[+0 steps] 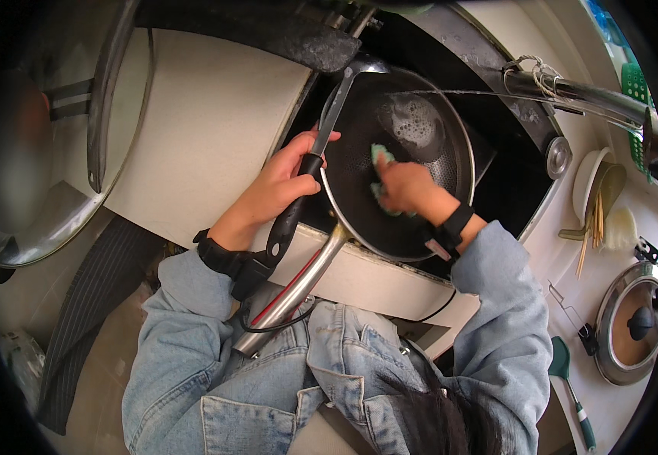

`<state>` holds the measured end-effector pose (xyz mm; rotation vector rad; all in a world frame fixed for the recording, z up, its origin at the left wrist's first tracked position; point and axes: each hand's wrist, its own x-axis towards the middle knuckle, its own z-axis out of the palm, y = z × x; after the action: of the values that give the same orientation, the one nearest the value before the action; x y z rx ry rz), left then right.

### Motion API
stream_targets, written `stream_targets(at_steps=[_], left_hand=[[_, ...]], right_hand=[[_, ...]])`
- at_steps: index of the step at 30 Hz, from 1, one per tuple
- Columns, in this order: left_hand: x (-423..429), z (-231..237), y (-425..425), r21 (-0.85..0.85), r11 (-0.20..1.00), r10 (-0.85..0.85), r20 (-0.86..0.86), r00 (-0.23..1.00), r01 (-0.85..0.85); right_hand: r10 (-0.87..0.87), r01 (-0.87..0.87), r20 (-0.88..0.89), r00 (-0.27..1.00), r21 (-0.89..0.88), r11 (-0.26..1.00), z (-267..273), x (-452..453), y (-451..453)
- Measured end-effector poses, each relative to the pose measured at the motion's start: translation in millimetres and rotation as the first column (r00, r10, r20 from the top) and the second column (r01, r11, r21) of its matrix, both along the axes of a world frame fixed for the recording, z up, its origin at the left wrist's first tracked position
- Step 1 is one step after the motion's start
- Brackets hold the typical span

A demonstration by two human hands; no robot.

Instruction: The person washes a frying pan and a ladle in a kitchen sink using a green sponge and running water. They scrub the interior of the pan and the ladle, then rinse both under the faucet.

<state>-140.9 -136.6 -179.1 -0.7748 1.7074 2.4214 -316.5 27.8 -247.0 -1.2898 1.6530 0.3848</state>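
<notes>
A dark frying pan (357,207) with a textured inner surface sits tilted over the black sink (511,187). Its steel handle (300,301) points back towards my body. My left hand (280,185) grips a metal-shafted kitchen utensil (337,111) with a black handle at the pan's left rim, fingertips reaching over that rim. The utensil's head lies at the far rim, partly hidden. Inside the pan, my right hand (411,190), slightly blurred, presses a green cloth or scouring pad (383,153) to the surface. Foamy water (414,122) pools beyond it.
A steel faucet (596,94) on the right sends a thin stream into the pan. Farther right are a white bowl (585,182), wooden chopsticks (597,224), a glass lid (636,335) and a green spatula (560,358). A large glass lid (118,176) stands left, above a striped dark cloth (90,318).
</notes>
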Motion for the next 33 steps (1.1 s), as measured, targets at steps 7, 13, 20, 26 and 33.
stream_targets(at_steps=[7, 13, 20, 26, 33], left_hand=[[-0.6, 0.7, 0.1, 0.009, 1.000, 0.008, -0.007, 1.000, -0.008], [-1.4, 1.7, 0.4, 0.023, 0.999, 0.027, -0.020, 0.999, -0.027], [-1.0, 3.5, -0.2, 0.028, 0.999, 0.018, 0.034, 0.999, -0.019], [0.9, -3.0, -1.3, 0.063, 0.998, 0.017, -0.042, 0.999, -0.014], [3.2, -6.7, -2.1, 0.104, 0.995, 0.003, -0.056, 0.998, 0.003]], right_hand=[[-0.060, 0.049, -0.182, 0.981, -0.063, 0.997, -10.8, -10.4, 7.6], [-0.248, 0.257, 0.076, 0.966, -0.165, 0.952, -28.6, -34.3, 25.2], [-0.746, 0.856, 0.664, -0.050, 0.413, 0.311, -4.2, -47.2, 48.0], [-0.642, 0.740, 0.597, -0.481, 0.669, 0.068, -3.6, -43.9, 51.7], [-0.659, 0.707, 0.607, -0.444, 0.689, 0.158, -11.2, -43.6, 50.2]])
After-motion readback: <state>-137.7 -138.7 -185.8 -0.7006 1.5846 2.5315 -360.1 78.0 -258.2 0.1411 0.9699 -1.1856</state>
